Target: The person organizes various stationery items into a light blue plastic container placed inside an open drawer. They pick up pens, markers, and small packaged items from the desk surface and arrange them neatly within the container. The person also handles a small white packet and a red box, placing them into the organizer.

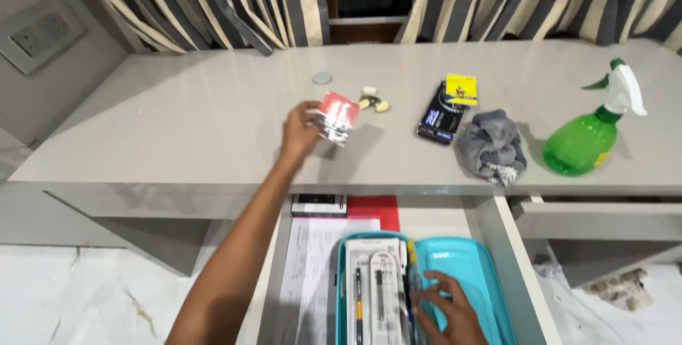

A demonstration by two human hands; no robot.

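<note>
Red-and-silver packet [338, 117] is being held just above the grey surface [177, 117], left of middle, by the left hand [302, 134]; the grip is closed on it, thumb and fingers pinching its left edge, the packet tilted and hanging free of the top. For a clean hold, the pinch is best being kept near the edge as it is, with the packet being lifted clear before being carried sideways, since small bits are lying close by. Right hand [447, 307] is being rested flat, fingers spread and holding nothing, on the turquoise pencil box [465, 260] in the open drawer [490, 224] below; one half is being steadied while pens [358, 292] and a white card pack are lying in the other half. Printed paper sheet [312, 260] is lying under the box, with a red sheet and a small black-and-white box at the drawer's back.

Just beside the packet, a small cream-and-yellow clip-like item [374, 100] is lying, and a grey round cap [322, 78] is sitting a little further back. Well apart to the right, a black pack with a yellow card [449, 109], a crumpled grey cloth [490, 144] and a green spray bottle [586, 139] are standing on the surface. Striped curtains [213, 4] are hanging behind. A second drawer at right is being left partly open. The clip-like item is judged the nearest thing in the way.
</note>
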